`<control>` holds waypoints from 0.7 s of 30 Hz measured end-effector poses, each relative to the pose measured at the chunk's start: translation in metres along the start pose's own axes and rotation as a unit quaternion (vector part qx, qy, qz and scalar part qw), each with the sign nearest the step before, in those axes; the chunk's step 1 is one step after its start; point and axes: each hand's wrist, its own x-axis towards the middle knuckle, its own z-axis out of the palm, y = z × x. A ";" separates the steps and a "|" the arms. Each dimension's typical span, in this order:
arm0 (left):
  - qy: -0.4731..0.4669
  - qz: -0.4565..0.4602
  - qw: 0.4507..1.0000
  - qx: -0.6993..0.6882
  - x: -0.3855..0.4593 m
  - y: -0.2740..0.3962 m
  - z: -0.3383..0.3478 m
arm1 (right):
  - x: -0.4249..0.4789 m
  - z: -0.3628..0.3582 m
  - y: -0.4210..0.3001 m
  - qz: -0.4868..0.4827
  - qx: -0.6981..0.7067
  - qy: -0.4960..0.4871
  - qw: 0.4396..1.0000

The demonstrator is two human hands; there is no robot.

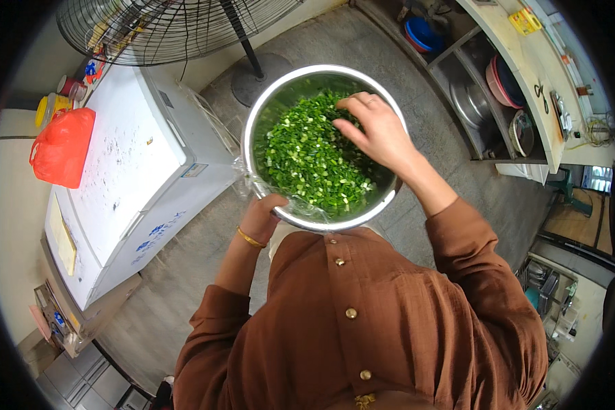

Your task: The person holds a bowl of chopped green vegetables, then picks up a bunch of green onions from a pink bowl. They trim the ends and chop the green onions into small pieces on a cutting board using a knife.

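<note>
A round stainless steel bowl (356, 224) is held in front of my body, with a heap of chopped green onions (312, 148) in it. My left hand (266, 214) grips the rim at the near left, thumb over the edge and the other fingers hidden beneath. Clear plastic film (302, 202) is bunched along that side of the rim and hangs outside it. Over the right part of the bowl is my right hand (376, 128), thumb and fingers spread apart near the onions. I see nothing held in it; whether its fingertips touch the onions I cannot tell.
On my left stands a white chest freezer (128, 143) with a red plastic bag (64, 148) on top. A pedestal fan (184, 31) is beyond it, its base (261, 77) on the floor. Right of the bowl, a counter (523, 66) holds scissors (541, 96) above shelves with basins (499, 82).
</note>
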 end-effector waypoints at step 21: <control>0.016 0.058 0.998 -0.015 -0.013 -0.005 0.048 | 0.022 0.052 -0.029 0.007 0.138 -0.183 0.973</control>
